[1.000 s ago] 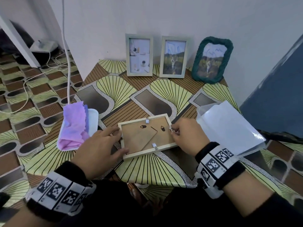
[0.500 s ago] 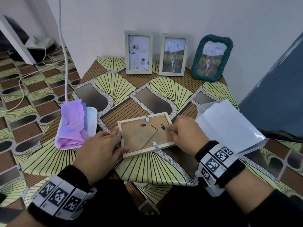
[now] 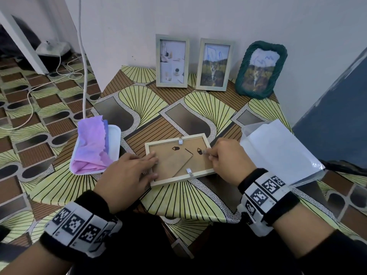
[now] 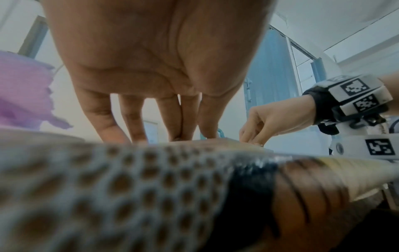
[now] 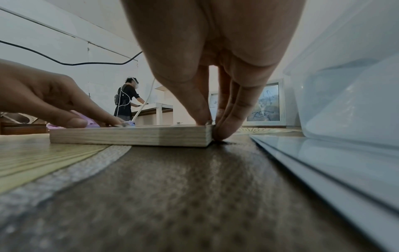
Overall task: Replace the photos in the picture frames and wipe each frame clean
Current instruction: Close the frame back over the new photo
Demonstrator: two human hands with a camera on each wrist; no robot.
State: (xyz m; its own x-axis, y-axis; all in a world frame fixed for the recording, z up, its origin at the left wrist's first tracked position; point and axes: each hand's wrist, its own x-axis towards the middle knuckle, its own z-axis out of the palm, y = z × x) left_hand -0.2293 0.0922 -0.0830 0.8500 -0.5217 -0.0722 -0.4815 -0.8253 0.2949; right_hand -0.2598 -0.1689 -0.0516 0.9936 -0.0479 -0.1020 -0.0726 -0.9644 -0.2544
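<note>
A light wooden picture frame lies face down on the patterned table, its brown backing board and metal tabs showing. My left hand rests flat on the frame's left edge with its fingers straight. My right hand pinches the frame's right edge at a small metal tab. In the right wrist view the right hand has its thumb on top of the frame and its fingers against the side. The left wrist view shows the left hand pressing down on the frame.
A purple cloth lies in a white tray left of the frame. A clear sleeve of white sheets lies to the right. Two pale frames and a green frame stand against the wall. Another person stands far off.
My left fingers have slid a little further onto the backing board. The right hand stays at the frame's right edge, and the frame has not moved.
</note>
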